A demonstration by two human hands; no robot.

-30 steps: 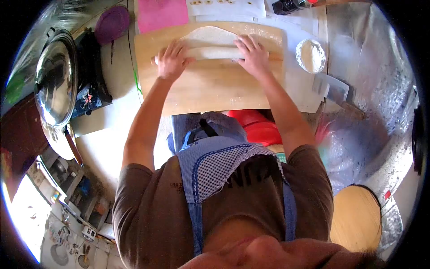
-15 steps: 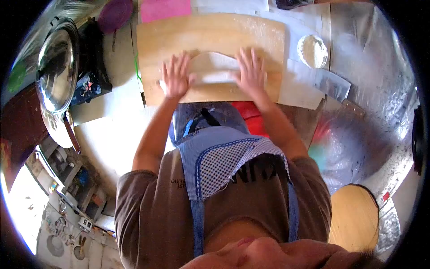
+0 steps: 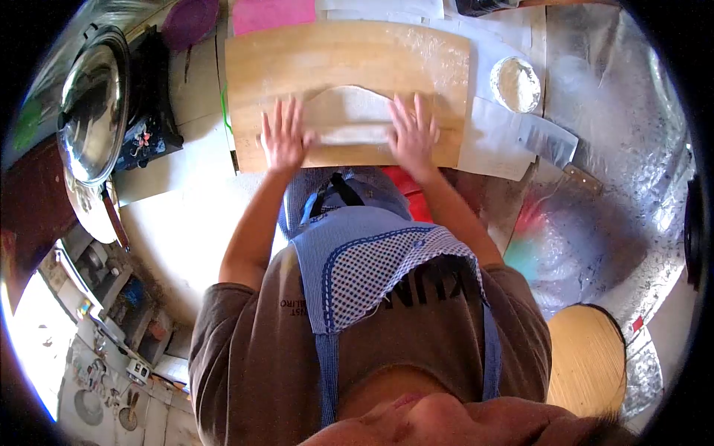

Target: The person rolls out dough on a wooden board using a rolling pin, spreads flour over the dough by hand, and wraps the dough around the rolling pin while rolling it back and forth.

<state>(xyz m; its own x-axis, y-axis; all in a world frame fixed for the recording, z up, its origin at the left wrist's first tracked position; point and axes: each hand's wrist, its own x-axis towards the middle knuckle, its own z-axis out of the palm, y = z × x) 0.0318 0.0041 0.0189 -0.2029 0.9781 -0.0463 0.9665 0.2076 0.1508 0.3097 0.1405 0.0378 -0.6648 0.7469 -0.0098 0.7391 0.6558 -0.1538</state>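
Note:
A flat sheet of pale dough (image 3: 348, 104) lies on the wooden board (image 3: 297, 56), its far edge rounded. Along its near side runs a pale, floury roll (image 3: 351, 137), set crosswise; whether it is a rolling pin with dough round it I cannot tell. My left hand (image 3: 285, 139) lies flat over the roll's left end, fingers stretched out and pointing away from me. Over the right end rests my right hand (image 3: 413, 135), also flat with its fingers spread. The palms hide both ends of the roll.
Right of the board are a bowl of flour (image 3: 515, 85) and a cleaver (image 3: 549, 141). To the left stands a large lidded metal pot (image 3: 93, 111). A pink sheet (image 3: 272, 15) and a purple pan-shaped thing (image 3: 190, 24) lie beyond the board.
Both hands have slid a little toward my body, and the pale roll under them has come nearer too. The hands remain flat.

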